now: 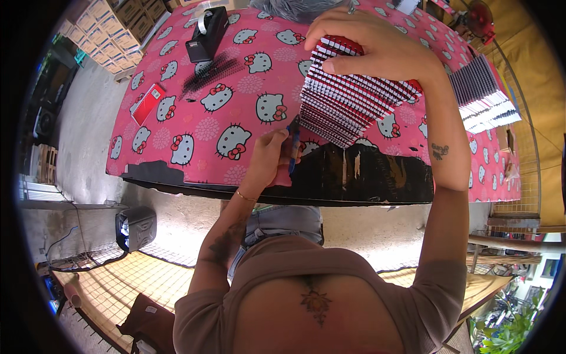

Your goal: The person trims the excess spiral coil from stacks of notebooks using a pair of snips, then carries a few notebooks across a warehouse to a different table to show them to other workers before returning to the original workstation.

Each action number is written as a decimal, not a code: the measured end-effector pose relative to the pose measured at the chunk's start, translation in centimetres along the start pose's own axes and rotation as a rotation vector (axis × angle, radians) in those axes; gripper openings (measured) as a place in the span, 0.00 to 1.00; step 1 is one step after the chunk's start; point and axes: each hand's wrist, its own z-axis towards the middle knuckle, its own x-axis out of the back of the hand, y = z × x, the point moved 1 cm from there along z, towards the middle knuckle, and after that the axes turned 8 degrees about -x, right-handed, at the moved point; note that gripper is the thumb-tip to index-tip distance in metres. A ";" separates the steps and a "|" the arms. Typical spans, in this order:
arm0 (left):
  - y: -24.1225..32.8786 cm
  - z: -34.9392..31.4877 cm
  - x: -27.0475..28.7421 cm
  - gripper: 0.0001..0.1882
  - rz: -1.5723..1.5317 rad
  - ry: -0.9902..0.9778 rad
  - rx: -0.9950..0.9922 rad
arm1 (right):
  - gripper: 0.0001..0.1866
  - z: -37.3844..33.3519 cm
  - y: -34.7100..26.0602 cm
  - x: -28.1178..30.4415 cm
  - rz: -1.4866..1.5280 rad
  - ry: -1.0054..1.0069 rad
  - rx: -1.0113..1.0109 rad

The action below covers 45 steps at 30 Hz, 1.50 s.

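My left hand [270,156] is closed around a small blue-handled hand tool [293,158], which looks like cutters or pliers. Its dark jaws touch or nearly touch the near left corner of a stack of spiral notebooks [348,100]. These notebooks have red covers, white page edges and dark bindings, and they lie fanned in slanting rows. Over the far end of the stack my right hand [377,47] is spread, thumb on the near side and fingers reaching across the top, gripping it. A single small red spiral notebook [147,105] lies apart on the left.
A pink patterned cover with torn black patches lies over the table [206,127]. On it stand a black tape dispenser [207,35], a pile of thin black coils [209,76] and another notebook stack [483,97]. Cartons [109,35] are stacked at far left; a red fan [479,22] stands far right.
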 end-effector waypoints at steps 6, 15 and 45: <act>-0.3 -0.4 -0.4 0.16 1.258 0.060 -0.916 | 0.17 0.4 0.2 -0.3 0.009 -0.022 -0.002; 0.4 -0.7 -0.4 0.14 0.052 0.006 0.016 | 0.19 -0.1 -0.9 0.5 -0.015 -0.027 -0.032; 0.1 0.4 1.0 0.15 0.194 -0.063 0.011 | 0.21 0.5 -0.9 1.6 0.059 -0.184 -0.103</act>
